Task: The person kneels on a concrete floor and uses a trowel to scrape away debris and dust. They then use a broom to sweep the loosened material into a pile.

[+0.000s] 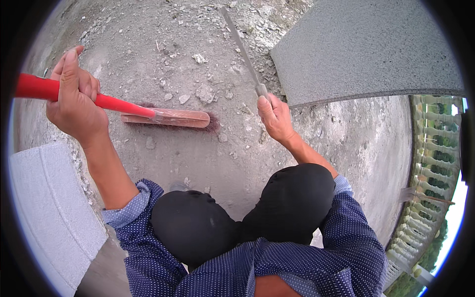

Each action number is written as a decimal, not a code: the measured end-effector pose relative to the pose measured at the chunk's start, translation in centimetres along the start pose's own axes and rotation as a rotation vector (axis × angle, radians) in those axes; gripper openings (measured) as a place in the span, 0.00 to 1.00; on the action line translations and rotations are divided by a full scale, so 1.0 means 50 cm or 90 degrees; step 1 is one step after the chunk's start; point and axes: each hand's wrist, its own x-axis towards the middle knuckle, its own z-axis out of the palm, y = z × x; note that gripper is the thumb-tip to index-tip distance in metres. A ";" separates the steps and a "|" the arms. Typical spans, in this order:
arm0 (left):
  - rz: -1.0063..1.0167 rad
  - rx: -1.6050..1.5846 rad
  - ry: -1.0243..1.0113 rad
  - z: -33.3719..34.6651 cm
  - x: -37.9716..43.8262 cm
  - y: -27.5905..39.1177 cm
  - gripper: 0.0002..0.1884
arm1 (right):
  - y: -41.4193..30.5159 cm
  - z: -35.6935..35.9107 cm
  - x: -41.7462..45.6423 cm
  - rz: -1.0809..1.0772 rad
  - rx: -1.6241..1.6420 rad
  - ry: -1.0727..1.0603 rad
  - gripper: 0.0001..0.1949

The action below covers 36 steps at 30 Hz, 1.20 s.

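My left hand (pixel 79 100) grips the red handle of a push broom (pixel 165 117). The broom's long head with dark reddish bristles rests on the dusty concrete floor in front of my knees. In my right hand (pixel 274 116) is the grey handle end of a long, narrow, flat metal tool (pixel 243 50); its blade points up and away, and I cannot tell its exact kind. Rubble lies around both tools, with a larger lump (pixel 205 94) just beyond the broom head.
A speckled grey stone slab (pixel 367 52) stands at the upper right, close to my right hand. Another pale slab (pixel 55 211) lies at the lower left. A balustrade (pixel 436 156) runs along the right, with a long-handled tool (pixel 426 196) by it. Chips litter the floor ahead.
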 end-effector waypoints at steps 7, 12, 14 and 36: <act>-0.019 -0.016 -0.009 0.001 -0.009 0.008 0.14 | 0.180 -0.022 -0.039 0.171 -0.268 -0.090 0.26; -0.009 -0.012 -0.008 -0.008 -0.011 0.009 0.14 | 0.061 0.011 -0.010 0.115 -0.278 -0.007 0.23; -0.022 0.010 0.004 -0.010 -0.011 0.002 0.15 | 0.053 0.002 -0.028 -0.066 -0.235 -0.035 0.20; 0.024 0.000 -0.080 -0.031 -0.004 0.009 0.13 | 0.187 0.021 -0.108 0.304 -0.194 -0.023 0.29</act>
